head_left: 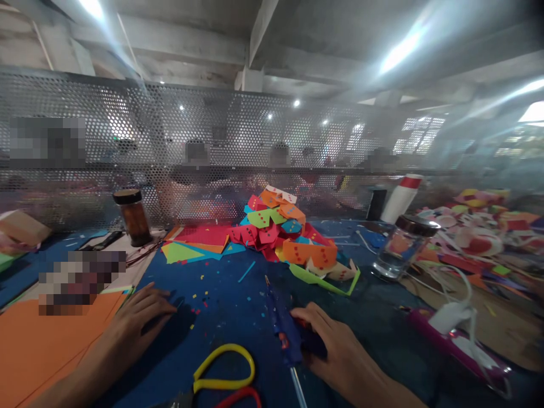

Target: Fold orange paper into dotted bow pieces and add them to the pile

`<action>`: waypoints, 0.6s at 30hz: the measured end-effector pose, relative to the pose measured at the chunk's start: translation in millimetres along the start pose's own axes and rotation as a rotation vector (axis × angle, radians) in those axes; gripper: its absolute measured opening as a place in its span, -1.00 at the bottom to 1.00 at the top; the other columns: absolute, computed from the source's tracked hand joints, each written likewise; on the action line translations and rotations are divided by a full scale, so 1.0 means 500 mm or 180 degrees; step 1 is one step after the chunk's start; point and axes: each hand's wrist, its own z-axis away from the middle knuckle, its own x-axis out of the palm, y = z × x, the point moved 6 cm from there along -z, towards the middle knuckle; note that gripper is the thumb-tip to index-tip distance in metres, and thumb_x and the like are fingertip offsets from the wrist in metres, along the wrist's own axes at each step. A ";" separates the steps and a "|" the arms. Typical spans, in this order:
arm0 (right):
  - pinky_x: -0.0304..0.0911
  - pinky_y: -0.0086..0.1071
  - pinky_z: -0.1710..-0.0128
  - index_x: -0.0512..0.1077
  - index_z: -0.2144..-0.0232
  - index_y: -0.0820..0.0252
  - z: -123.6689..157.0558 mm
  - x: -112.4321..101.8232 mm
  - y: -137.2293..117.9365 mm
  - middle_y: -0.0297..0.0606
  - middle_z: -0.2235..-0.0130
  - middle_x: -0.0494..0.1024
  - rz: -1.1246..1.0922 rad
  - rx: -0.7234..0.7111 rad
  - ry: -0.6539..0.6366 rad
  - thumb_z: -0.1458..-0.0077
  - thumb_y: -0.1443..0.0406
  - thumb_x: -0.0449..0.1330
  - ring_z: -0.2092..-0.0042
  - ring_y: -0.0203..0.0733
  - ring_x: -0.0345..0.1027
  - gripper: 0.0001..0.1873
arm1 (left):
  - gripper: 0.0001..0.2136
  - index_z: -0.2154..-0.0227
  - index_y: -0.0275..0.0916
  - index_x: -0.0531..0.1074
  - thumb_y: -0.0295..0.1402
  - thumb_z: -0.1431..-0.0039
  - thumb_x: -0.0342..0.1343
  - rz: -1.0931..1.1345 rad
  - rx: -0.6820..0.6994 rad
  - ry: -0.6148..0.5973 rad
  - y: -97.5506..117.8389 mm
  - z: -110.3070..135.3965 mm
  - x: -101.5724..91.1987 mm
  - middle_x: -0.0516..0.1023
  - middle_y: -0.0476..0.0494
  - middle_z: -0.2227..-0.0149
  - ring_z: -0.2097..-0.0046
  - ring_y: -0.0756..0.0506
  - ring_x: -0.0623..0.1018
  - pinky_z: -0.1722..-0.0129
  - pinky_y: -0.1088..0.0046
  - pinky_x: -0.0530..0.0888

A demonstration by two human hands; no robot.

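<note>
My right hand (340, 345) is wrapped around the handle of a blue glue gun (278, 317). The gun's nozzle points away from me, and a clear glue stick (298, 388) sticks out of its rear. My left hand (147, 311) rests at the edge of some orange paper sheets (51, 340), fingers stretched out and holding nothing. Between the hands, close to me, lie scissors with one yellow and one red handle (225, 385). Beyond the gun is a heap of folded, cut coloured paper pieces (272, 226) with small punched marks.
A brown jar (134, 218) stands back left, a clear lidded jar (397, 255) to the right. A magenta power strip (459, 345) with white cables lies front right. More paper pieces (484, 238) are piled beyond it. A perforated metal screen (229, 130) closes off the back.
</note>
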 end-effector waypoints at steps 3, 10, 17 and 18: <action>0.35 -0.22 0.16 0.31 -0.06 0.09 -0.001 0.000 -0.001 -0.20 0.11 0.45 0.0032 0.0034 -0.0071 -0.10 0.38 0.20 0.16 -0.10 0.45 -0.55 | -0.84 0.23 0.00 0.52 -0.17 -0.33 0.05 -0.0027 0.0024 0.0021 -0.002 -0.001 -0.001 0.65 -0.04 0.16 0.02 -0.21 0.61 -0.15 -0.03 0.44; 0.37 -0.22 0.14 0.36 -0.05 0.09 -0.003 -0.001 -0.012 -0.19 0.09 0.48 0.0184 0.0017 -0.0191 0.05 0.48 0.15 0.11 -0.05 0.47 -0.44 | -0.82 0.28 -0.01 0.53 -0.15 -0.32 0.06 -0.0024 0.0027 0.0107 0.005 -0.010 -0.011 0.67 -0.02 0.22 0.09 -0.20 0.63 -0.12 0.01 0.47; 0.36 -0.05 -0.01 0.35 -0.11 0.09 0.002 -0.002 -0.001 -0.10 -0.06 0.47 0.0259 0.0117 -0.0418 -0.04 0.43 0.16 -0.07 0.07 0.43 -0.45 | -0.78 0.27 -0.04 0.54 -0.14 -0.35 0.03 0.0047 -0.0091 0.0006 0.008 -0.012 -0.011 0.66 -0.04 0.22 0.06 -0.19 0.60 -0.15 0.00 0.42; 0.34 -0.02 -0.03 0.35 -0.12 0.09 0.002 -0.002 0.002 -0.09 -0.09 0.46 0.0272 0.0148 -0.0446 -0.05 0.42 0.17 -0.11 0.10 0.40 -0.46 | -0.79 0.28 -0.04 0.54 -0.14 -0.34 0.03 0.0042 -0.0104 -0.0010 0.008 -0.012 -0.011 0.66 -0.04 0.21 0.06 -0.19 0.60 -0.16 0.00 0.42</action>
